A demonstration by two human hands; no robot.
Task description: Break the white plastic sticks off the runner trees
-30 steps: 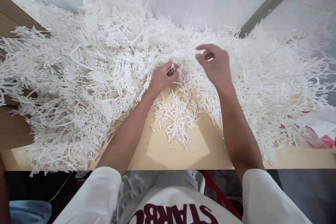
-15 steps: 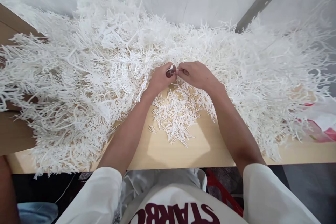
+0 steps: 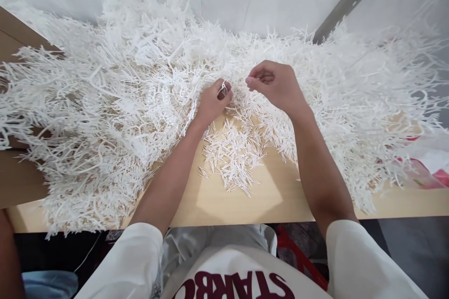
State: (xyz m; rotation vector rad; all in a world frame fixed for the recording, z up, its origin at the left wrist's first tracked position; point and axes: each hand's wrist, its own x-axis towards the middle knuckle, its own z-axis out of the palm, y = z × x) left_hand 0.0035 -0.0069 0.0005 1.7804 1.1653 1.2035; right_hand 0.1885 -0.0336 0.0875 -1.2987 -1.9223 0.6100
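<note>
Across the table [image 3: 228, 212], from what my head cam gives me, it's basically one huge tangle of white strands [image 3: 140, 98]. They spread from the left end over to the right, and they're heaped up toward the wall [image 3: 280, 2].

My left hand [image 3: 211, 103] is near the middle, right at the tangle's edge. Thumb and fingers are curled round into a small ring, and I've got a thin white piece [image 3: 223, 86] in there, part of it showing inside the ring. The rest is hidden by the fingers, so no idea how long it is.

My right hand [image 3: 275, 85] is off to the right of that one, a bit apart, over the strands. Fingers bent, thumb and fingertips brought close, so a narrow grip, but I honestly can't tell if there's anything pinched in it.

Just below the hands, between my forearms, a pile of short white bits [image 3: 233, 156] lies on bare wood.

Other stuff around: cardboard [image 3: 21, 177] on the left, a bag [image 3: 426, 170] with pink-red patches on the right, and a grey metal post [image 3: 351, 2] slanting up by the wall. Another person's arm [image 3: 6, 252] pokes in at bottom left.
</note>
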